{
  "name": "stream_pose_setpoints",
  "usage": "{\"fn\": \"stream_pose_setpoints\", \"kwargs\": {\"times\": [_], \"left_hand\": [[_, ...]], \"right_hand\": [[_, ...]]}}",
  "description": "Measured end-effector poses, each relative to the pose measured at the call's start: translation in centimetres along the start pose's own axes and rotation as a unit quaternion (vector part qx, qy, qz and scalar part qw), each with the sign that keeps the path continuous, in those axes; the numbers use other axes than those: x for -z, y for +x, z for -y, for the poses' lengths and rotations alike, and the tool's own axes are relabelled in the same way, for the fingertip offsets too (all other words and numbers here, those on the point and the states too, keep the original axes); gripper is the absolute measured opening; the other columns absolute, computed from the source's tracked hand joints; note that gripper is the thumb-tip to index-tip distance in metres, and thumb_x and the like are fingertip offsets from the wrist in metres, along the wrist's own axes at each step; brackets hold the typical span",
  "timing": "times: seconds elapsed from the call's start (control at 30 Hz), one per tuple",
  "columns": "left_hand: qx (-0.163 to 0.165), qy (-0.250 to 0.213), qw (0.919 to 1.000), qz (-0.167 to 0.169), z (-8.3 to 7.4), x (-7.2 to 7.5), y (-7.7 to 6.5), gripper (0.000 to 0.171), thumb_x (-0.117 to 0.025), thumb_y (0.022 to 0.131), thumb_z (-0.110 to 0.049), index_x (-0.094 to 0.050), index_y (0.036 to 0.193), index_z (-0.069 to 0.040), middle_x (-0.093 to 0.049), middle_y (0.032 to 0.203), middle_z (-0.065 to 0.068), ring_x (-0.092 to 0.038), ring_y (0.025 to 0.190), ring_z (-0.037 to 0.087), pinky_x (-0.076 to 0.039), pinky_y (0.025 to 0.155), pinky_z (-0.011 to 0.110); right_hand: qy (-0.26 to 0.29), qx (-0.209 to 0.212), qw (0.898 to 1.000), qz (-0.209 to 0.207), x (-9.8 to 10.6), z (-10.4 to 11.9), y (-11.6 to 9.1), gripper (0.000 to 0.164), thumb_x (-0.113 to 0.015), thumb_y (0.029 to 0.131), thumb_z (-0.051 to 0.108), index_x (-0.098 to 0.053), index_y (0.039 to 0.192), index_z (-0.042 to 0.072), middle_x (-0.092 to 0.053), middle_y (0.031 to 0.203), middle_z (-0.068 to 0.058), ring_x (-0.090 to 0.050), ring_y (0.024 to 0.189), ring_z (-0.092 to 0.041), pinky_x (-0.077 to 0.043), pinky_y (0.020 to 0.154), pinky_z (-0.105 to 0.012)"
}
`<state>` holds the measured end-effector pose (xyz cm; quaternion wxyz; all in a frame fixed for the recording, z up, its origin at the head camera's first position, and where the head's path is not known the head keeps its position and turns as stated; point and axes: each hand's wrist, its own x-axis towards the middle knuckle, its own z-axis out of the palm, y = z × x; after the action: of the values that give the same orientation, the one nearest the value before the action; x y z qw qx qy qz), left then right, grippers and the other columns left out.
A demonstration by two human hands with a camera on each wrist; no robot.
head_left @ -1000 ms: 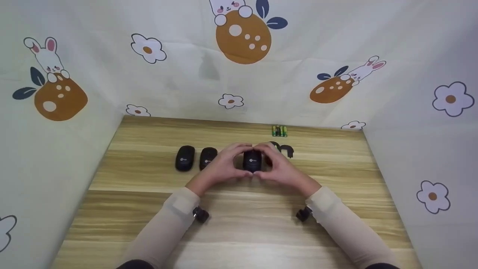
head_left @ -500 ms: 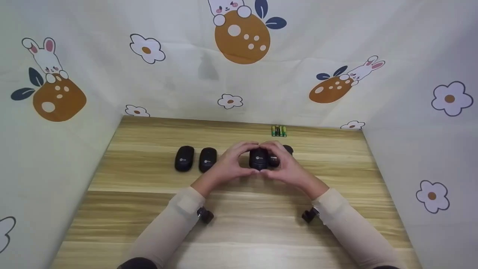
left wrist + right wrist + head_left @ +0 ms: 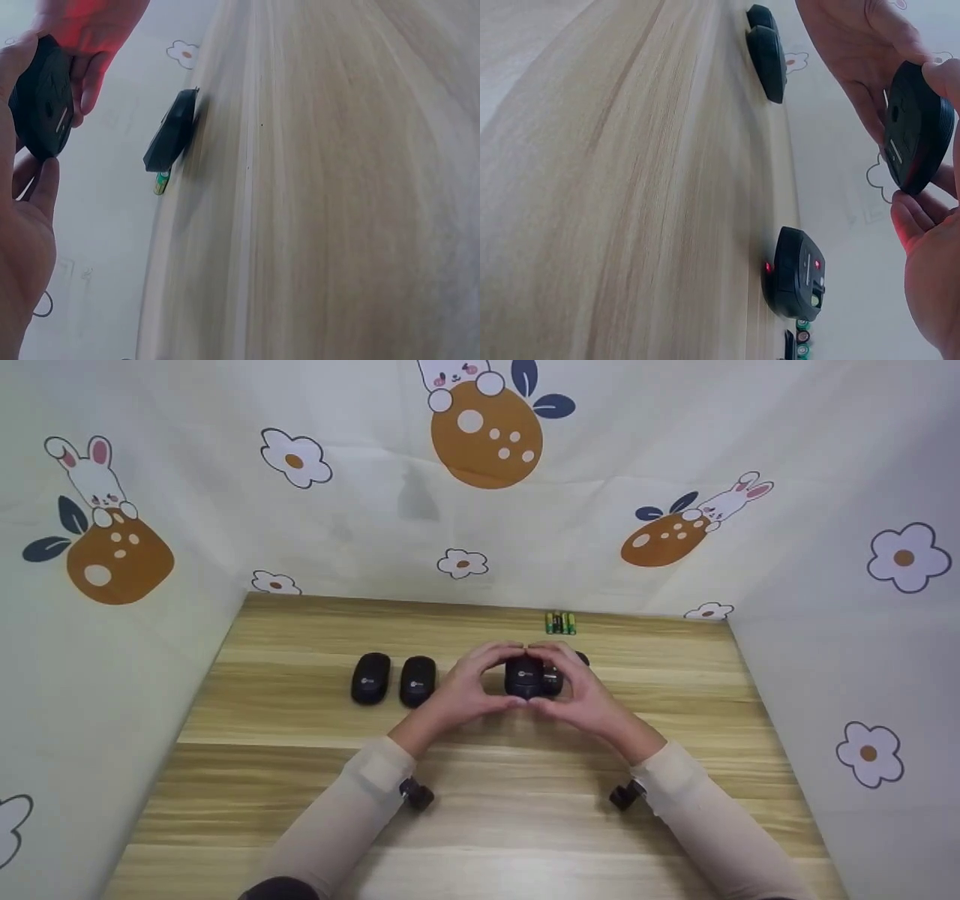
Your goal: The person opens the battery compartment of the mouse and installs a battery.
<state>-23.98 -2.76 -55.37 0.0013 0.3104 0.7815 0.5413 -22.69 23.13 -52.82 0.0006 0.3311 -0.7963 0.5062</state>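
Above the wood-grain worktop [image 3: 495,825], a black mouse [image 3: 524,675] is pinched at its ends by both the left hand [image 3: 463,690] and the right hand [image 3: 583,697]; it has been shifted slightly rightward, so handling is now centred nearer the neighbouring mouse [image 3: 789,274].

Leftmost mouse [image 3: 370,679] and second mouse [image 3: 417,681] side by side on table [image 3: 495,832], left of left hand [image 3: 466,688]. Held mouse [image 3: 523,675] between left hand and right hand [image 3: 589,694], above table. Fourth mouse [image 3: 553,680] on table, right of held mouse, partly hidden behind right hand. Batteries [image 3: 560,623] in row near table's back edge, before backdrop [image 3: 360,540].
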Motion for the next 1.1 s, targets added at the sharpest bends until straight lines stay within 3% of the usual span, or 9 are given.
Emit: {"fn": "stream_pose_setpoints", "kwargs": {"times": [0.2, 0.43, 0.63, 0.9, 1.1], "left_hand": [[-0.013, -0.053, 0.9983, -0.018, -0.1, -0.4, 0.1, 0.074, -0.097, 0.086, -0.024, -0.064, 0.152, -0.011, -0.056, 0.163, 0.006, -0.052, 0.151, 0.025, -0.045, 0.124, 0.037], [-0.044, -0.091, 0.9937, -0.048, -0.6, -0.6, 0.4, 0.059, -0.093, 0.089, -0.016, -0.071, 0.143, -0.007, -0.062, 0.157, 0.010, -0.056, 0.148, 0.028, -0.050, 0.119, 0.036], [-0.066, -0.103, 0.9908, -0.058, -0.8, -0.6, 0.7, 0.058, -0.093, 0.088, -0.008, -0.072, 0.142, -0.005, -0.068, 0.149, 0.010, -0.062, 0.141, 0.029, -0.054, 0.116, 0.037], [-0.045, -0.137, 0.9870, -0.070, -1.1, -0.8, 0.8, 0.053, -0.091, 0.091, -0.009, -0.073, 0.141, -0.006, -0.070, 0.147, 0.008, -0.065, 0.138, 0.027, -0.057, 0.112, 0.040], [-0.032, -0.144, 0.9863, -0.074, -1.4, -0.8, 0.7, 0.052, -0.091, 0.091, -0.008, -0.073, 0.140, -0.005, -0.070, 0.146, 0.010, -0.065, 0.138, 0.029, -0.057, 0.111, 0.039]], "right_hand": [[0.001, 0.016, 1.000, -0.016, 0.2, 2.7, 0.0, 0.063, -0.086, 0.090, -0.007, -0.061, 0.148, -0.007, -0.056, 0.154, -0.029, -0.050, 0.147, -0.044, -0.035, 0.128, -0.042], [-0.027, 0.031, 0.998, -0.043, 0.1, 0.3, 0.1, 0.060, -0.086, 0.092, -0.004, -0.065, 0.148, 0.002, -0.064, 0.150, -0.015, -0.056, 0.143, -0.033, -0.041, 0.125, -0.035], [-0.003, 0.031, 0.999, -0.042, 0.5, -0.3, 0.2, 0.059, -0.082, 0.098, 0.001, -0.064, 0.153, 0.011, -0.063, 0.152, -0.007, -0.056, 0.145, -0.028, -0.044, 0.124, -0.036], [0.003, 0.009, 0.999, -0.048, 0.3, -0.1, 0.1, 0.057, -0.078, 0.103, 0.008, -0.063, 0.157, 0.014, -0.062, 0.159, -0.005, -0.056, 0.149, -0.025, -0.044, 0.124, -0.034], [0.030, 0.045, 0.996, -0.065, 0.0, 0.2, 0.2, 0.051, -0.077, 0.101, -0.002, -0.067, 0.150, 0.006, -0.068, 0.149, -0.012, -0.062, 0.140, -0.031, -0.049, 0.120, -0.035]]}}
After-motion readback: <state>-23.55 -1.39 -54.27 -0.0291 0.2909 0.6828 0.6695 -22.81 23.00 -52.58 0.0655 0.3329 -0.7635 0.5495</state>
